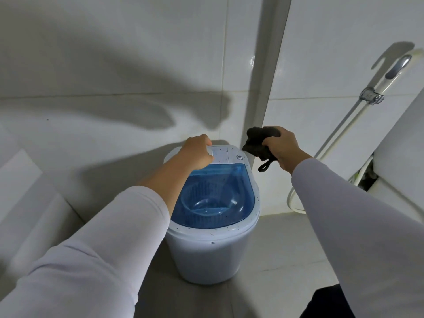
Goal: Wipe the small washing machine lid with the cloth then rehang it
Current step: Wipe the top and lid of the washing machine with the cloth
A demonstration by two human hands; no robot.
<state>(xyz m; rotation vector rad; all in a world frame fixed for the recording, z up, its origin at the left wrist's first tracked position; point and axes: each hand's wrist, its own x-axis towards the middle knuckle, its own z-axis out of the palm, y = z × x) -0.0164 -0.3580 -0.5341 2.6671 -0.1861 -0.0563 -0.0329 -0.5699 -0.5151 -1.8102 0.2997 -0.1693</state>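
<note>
While my left hand [197,152] rests on the far white panel of the washer [212,244], its fingers are curled down over the panel's left part, and I cannot tell whether they grip anything there. The lid [220,196], a see-through blue cover, lies closed over the tub and shows the ribbed basket inside; dark specks dot its white rim and the panel. A small round knob [239,157] sits at the right end of that panel. My right hand [283,148] is held in the air just right of the washer's far corner, fingers closed tight around the cloth [258,143], a dark bunched rag. It bulges out to the left of my fist, and a small loop [263,167] hangs from it below the hand. The cloth is clear of the lid, near the panel's right edge but not touching it. Both arms wear pale long sleeves [110,244]. On the tiled wall at the right, a spray hose [339,131] runs down from a metal clip, well apart from the washer. The washer stands on grey floor [275,253] against the far wall.
</note>
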